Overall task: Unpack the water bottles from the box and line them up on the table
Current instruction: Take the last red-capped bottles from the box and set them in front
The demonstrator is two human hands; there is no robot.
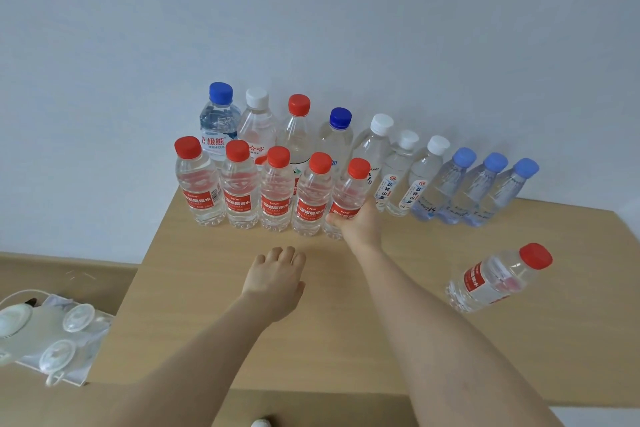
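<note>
Nearly done: back row (381, 149) has 10 bottles, upper center. My right hand (356, 224) grips the 5th front-row bottle (349, 189), mid-frame. Left hand (277, 279) fingers (277, 253) loose, holding nothing. One stray bottle (495, 279) sits right on the tabletop (207, 305); box not visible.

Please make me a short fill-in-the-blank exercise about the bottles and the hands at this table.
1. The front row holds ___ bottles with red caps.
2. The right hand grips the bottle at that row's ___ end.
3. The left hand holds ___.
4. The three bottles at the back row's right end have light ___ caps.
Missing words: five; right; nothing; blue.
</note>
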